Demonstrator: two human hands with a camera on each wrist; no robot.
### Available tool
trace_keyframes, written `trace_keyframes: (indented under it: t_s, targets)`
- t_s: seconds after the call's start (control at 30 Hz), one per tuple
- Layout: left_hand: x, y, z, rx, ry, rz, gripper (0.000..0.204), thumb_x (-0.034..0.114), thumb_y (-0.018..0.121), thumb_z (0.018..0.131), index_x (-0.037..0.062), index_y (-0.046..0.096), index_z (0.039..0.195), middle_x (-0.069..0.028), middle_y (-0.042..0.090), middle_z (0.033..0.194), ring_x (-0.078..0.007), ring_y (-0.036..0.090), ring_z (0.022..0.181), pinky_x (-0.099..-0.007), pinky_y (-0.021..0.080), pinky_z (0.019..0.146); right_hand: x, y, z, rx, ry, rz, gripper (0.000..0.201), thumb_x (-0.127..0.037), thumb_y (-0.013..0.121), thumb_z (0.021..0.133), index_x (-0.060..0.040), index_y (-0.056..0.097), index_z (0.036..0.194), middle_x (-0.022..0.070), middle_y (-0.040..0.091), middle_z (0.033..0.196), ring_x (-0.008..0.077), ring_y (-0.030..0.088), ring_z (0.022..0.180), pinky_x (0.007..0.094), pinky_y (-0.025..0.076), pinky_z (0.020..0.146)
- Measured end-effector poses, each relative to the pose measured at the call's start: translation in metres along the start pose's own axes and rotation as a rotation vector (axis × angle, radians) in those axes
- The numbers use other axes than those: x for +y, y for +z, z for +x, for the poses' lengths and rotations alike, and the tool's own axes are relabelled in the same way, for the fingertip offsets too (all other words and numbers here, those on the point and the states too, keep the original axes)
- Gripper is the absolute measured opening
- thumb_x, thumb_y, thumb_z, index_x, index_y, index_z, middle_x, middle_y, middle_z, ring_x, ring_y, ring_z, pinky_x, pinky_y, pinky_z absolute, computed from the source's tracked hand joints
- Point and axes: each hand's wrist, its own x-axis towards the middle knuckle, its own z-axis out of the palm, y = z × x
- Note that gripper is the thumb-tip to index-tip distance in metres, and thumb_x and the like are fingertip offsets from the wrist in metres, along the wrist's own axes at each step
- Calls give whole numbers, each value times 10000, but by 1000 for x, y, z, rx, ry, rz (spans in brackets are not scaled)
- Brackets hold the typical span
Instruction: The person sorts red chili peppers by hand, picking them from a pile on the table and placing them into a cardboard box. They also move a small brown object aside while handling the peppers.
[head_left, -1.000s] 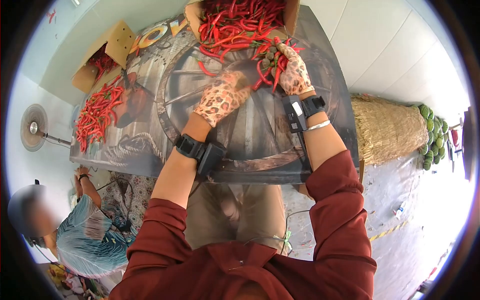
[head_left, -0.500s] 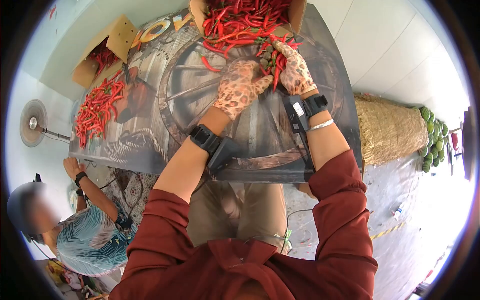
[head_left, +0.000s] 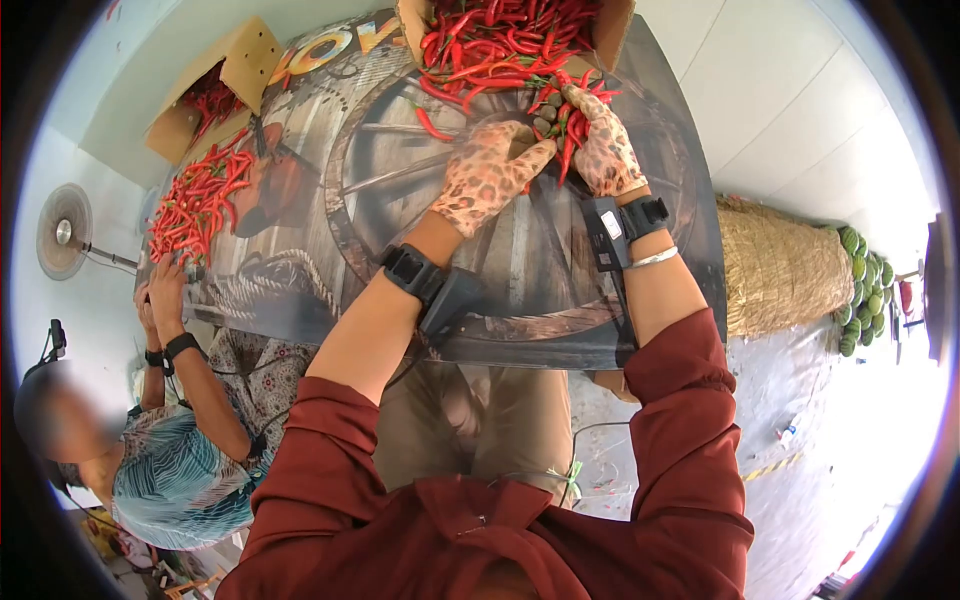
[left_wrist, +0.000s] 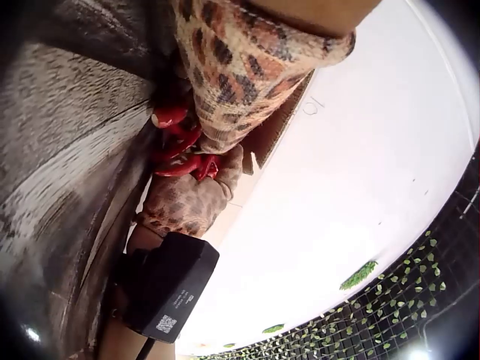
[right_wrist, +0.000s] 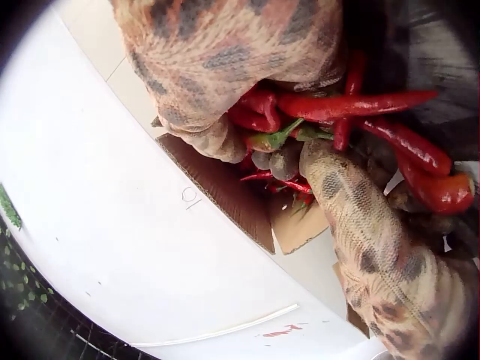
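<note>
In the head view, the gloved right hand (head_left: 607, 150) grips a small bunch of red chilies (head_left: 572, 140), its grey fingertips curled against them. Beside it is the gloved left hand (head_left: 485, 175), with a red tip showing below its thumb. From the right wrist view, the left hand (right_wrist: 397, 270) has its thumb against the bunch and dark fingertips curled around chilies (right_wrist: 435, 187); the right hand (right_wrist: 232, 60) is above. The left wrist view shows the left hand (left_wrist: 240, 75) partly hiding the chilies (left_wrist: 176, 142) and right hand (left_wrist: 187, 202).
An open cardboard box (head_left: 612, 35) spills chilies (head_left: 490, 70) onto the printed table (head_left: 500, 270). One loose chili (head_left: 432, 124) lies left of it. Farther left are another box (head_left: 250, 65), a chili pile (head_left: 200, 205) and a seated person (head_left: 180, 470) whose hands reach the table edge.
The left hand has moved right and up to the bunch in the right hand. The other person's hands have risen to the left pile. The table view has shifted slightly.
</note>
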Motion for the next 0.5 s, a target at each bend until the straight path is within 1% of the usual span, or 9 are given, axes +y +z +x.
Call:
trace_keyframes:
  t_s: [0.03, 0.1, 0.23, 0.3, 0.33, 0.4, 0.43, 0.47, 0.5]
  targets:
    - [2, -2, 1, 2, -1, 0, 395, 341, 588, 877, -21, 624, 1030, -149, 642, 905, -203, 628, 822, -311, 480, 738, -2, -2, 0, -20, 30, -28, 207, -146, 539, 913, 0, 585, 1052, 122, 631, 896, 250, 625, 785, 395, 550, 720]
    - [3, -4, 3, -37, -101, -112, 406, 350, 588, 876, -21, 623, 1038, -145, 646, 920, -199, 630, 834, -309, 477, 733, -3, -2, -1, -39, 61, -55, 223, -140, 561, 899, 3, 587, 1069, 139, 641, 930, 270, 642, 824, 410, 557, 718]
    - [2, -4, 1, 15, -71, -65, 381, 333, 588, 877, -17, 622, 1024, -136, 646, 910, -203, 630, 839, -308, 474, 733, -4, 1, -4, -62, 56, -73, 222, -150, 561, 901, 5, 588, 1058, 145, 642, 919, 272, 639, 811, 399, 552, 715]
    - [-5, 0, 3, 36, -90, -133, 335, 298, 585, 879, -12, 620, 999, -131, 644, 903, -215, 627, 848, -303, 474, 747, -3, 2, -5, -68, 53, -76, 226, -156, 562, 901, 3, 589, 1059, 147, 641, 915, 274, 637, 807, 395, 551, 716]
    - [-9, 1, 3, 36, -90, -133, 335, 298, 585, 879, -12, 620, 999, -131, 644, 903, -215, 627, 848, -303, 474, 747, -3, 2, -5, -25, 39, -61, 229, -161, 562, 901, -3, 594, 1063, 137, 642, 910, 260, 635, 804, 385, 548, 719]
    - [-11, -2, 2, 120, 63, -232, 315, 281, 575, 886, -12, 608, 995, -118, 640, 859, -212, 626, 808, -300, 478, 756, -1, -2, 0, 19, 25, -46, 232, -165, 563, 900, -9, 598, 1068, 127, 642, 905, 247, 633, 801, 375, 545, 722]
    - [-13, -4, 2, 170, 144, -111, 269, 256, 574, 862, 4, 626, 943, -134, 651, 882, -262, 617, 825, -336, 470, 764, 0, -9, 7, 16, 10, -44, 226, -170, 562, 901, -20, 606, 1064, 111, 642, 899, 227, 630, 797, 366, 539, 711]
    - [-11, -7, 3, 170, 144, -110, 269, 256, 574, 862, 4, 626, 943, -134, 651, 882, -262, 617, 825, -336, 470, 764, 0, -10, 8, 12, -5, -42, 220, -174, 562, 902, -31, 614, 1060, 94, 642, 892, 208, 627, 793, 357, 533, 699]
    - [-9, -10, 4, 195, -56, -315, 242, 231, 563, 866, 11, 625, 944, -134, 647, 890, -258, 616, 826, -336, 471, 763, 1, -10, 9, 11, -5, -41, 220, -174, 562, 902, -31, 614, 1060, 94, 642, 892, 208, 627, 793, 357, 533, 699]
